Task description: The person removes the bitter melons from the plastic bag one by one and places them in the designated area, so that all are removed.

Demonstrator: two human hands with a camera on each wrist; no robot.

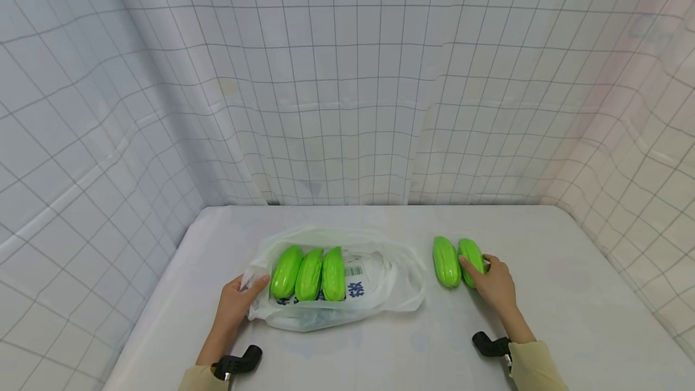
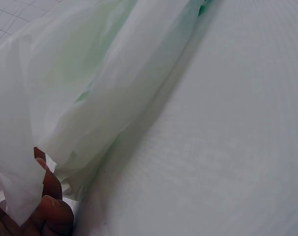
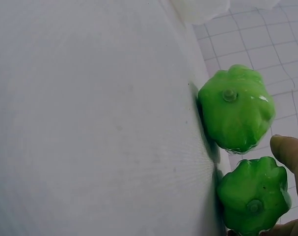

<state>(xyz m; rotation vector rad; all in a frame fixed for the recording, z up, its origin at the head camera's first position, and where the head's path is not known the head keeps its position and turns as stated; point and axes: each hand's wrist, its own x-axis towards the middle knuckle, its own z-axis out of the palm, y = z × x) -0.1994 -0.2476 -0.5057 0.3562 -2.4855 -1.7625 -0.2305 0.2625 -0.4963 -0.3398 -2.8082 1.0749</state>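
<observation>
A white plastic bag (image 1: pixel 404 294) lies spread open on the table in the head view. Three glossy green ridged gourds (image 1: pixel 308 275) sit side by side in its left part. My left hand (image 1: pixel 235 305) pinches the bag's left edge, the film folded between thumb and fingers in the left wrist view. To the right of the bag, two more such gourds lie close together. My right hand (image 1: pixel 496 285) grips the rightmost gourd (image 1: pixel 471 258), thumb on its left side and fingers on its right. The other gourd (image 1: pixel 446 262) lies just left of the thumb.
The table (image 1: pixel 358 355) has a white cover. White gridded sheeting (image 1: pixel 347 77) hangs behind it and along both sides. Blue lettering and a barcode (image 1: pixel 355 271) show inside the bag. Each wrist carries a black camera mount (image 1: pixel 491 344).
</observation>
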